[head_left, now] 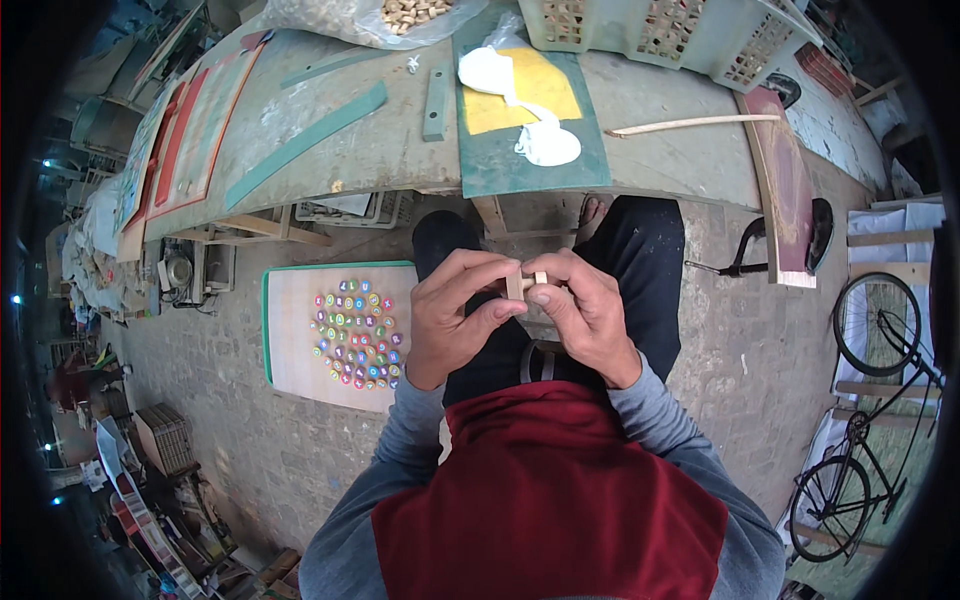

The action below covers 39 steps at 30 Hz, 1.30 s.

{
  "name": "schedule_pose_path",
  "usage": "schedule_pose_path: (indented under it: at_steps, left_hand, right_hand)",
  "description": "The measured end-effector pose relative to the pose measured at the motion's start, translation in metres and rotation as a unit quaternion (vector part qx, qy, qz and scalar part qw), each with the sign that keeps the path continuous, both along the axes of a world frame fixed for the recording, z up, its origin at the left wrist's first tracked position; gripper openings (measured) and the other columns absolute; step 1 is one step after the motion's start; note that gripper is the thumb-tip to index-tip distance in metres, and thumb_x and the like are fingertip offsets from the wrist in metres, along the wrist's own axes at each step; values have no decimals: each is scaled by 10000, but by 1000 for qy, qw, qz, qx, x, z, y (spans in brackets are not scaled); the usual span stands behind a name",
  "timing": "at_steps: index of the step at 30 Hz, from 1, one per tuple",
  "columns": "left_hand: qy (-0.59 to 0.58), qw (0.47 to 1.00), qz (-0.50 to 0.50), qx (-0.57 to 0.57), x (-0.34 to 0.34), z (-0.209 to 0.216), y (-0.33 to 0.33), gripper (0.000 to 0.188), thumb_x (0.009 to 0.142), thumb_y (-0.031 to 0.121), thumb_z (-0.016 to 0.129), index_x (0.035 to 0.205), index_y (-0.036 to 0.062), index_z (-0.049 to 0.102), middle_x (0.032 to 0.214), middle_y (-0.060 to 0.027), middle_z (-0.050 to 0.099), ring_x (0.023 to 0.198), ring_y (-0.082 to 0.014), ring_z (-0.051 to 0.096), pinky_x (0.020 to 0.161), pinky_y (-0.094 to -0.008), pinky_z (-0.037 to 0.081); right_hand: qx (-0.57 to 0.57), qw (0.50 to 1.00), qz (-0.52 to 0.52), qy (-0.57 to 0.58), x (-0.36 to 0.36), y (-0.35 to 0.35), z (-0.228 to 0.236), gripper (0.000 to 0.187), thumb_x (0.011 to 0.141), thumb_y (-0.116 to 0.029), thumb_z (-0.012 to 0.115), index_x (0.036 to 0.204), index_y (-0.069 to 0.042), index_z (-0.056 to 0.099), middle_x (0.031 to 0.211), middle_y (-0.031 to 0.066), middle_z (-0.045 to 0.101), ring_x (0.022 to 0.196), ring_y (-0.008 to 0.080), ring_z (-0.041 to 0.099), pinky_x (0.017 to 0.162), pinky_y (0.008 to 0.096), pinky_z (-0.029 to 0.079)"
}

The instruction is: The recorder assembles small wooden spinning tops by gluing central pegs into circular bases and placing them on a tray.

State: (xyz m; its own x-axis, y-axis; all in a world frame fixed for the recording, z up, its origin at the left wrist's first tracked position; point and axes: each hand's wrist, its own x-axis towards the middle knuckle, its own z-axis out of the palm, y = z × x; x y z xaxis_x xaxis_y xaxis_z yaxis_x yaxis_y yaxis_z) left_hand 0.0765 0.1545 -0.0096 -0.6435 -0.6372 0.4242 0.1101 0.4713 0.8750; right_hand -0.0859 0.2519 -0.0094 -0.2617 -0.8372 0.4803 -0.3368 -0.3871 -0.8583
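Both hands meet above my lap. My left hand (462,312) pinches a flat pale wooden piece (515,287), seen nearly edge-on, between thumb and fingertips. Against it, my right hand (588,310) grips a small wooden knob (540,279) with thumb and forefinger. A short stem seems to bridge the two pieces; whether it is seated in the flat one I cannot tell. To the left of my legs lies a pale board (290,330) with a green edge. Many small coloured round pieces marked with letters (355,335) cover its right part.
The workbench (415,165) ahead bears green strips (305,145), a green board (535,178) with white glue-like blobs (548,145), a bag of wooden knobs (410,12) and a plastic crate (640,35). A curved stick (690,122) lies to the right. A bicycle (855,440) stands far right.
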Motion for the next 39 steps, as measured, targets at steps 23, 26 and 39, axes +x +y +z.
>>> schedule_pose_path:
  at_steps: [23, 26, 39]
  left_hand:
    - [272, 866, -164, 385, -13, -33, -6, 526, 912, 248, 713, 1339, -2, 533, 1212, -201, 598, 888, -205, 635, 743, -290, 504]
    - [282, 861, -154, 395, -19, -31, -4, 506, 911, 227, 714, 1324, 0, 533, 1215, -196, 598, 878, -204, 636, 733, -290, 504]
    - [111, 959, -29, 261, -29, -6, 8, 348, 899, -43, 662, 1225, -41, 540, 1141, -144, 632, 931, -199, 697, 767, -271, 571]
  right_hand:
    - [6, 978, -89, -188, -49, 11, 11, 242, 854, 42, 698, 1078, 15, 610, 1065, 112, 701, 974, 168, 680, 857, 281, 534]
    - [13, 944, -286, 167, -73, 1, 18, 228, 824, -101, 746, 1029, -61, 654, 1017, 51, 701, 913, 220, 614, 848, 360, 449]
    - [46, 871, -426, 242, -85, -8, 19, 212, 855, -137, 681, 1051, -60, 655, 1083, 77, 617, 1036, 254, 521, 950, 395, 333]
